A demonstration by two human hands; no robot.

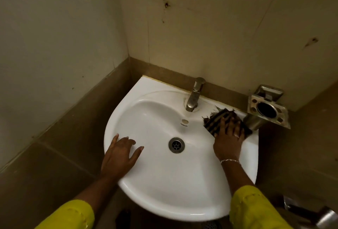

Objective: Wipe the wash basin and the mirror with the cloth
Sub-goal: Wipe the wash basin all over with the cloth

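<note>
Against the corner of the tiled walls sits the white wash basin [164, 183], rounded at its near edge and straight along the far wall, its bowl glossy and bare around the steel drain [176, 145].

On its left rim rests the left hand [119, 155], palm down, fingers spread wide and flat on the porcelain, gripping nothing; the thumb reaches into the bowl toward the drain. A yellow sleeve [73, 214] covers the forearm near the bottom edge.

At the far middle stands the metal tap [194, 94], its spout aimed down into the bowl.

To the right of the tap, on the basin's far right ledge, lies the cloth [217, 119]. It is dark with paler stripes, frayed at its far edge, and spread fairly flat. Its long axis runs diagonally, from the far left near the tap to the near right toward the rim. The right hand [228, 141] presses down on it with fingers splayed, pinning it to the ledge rather than clutching it; a thin bracelet [229, 160] circles the wrist.

Just beside the cloth, further right, a steel holder [253, 102] is fixed to the wall.
</note>
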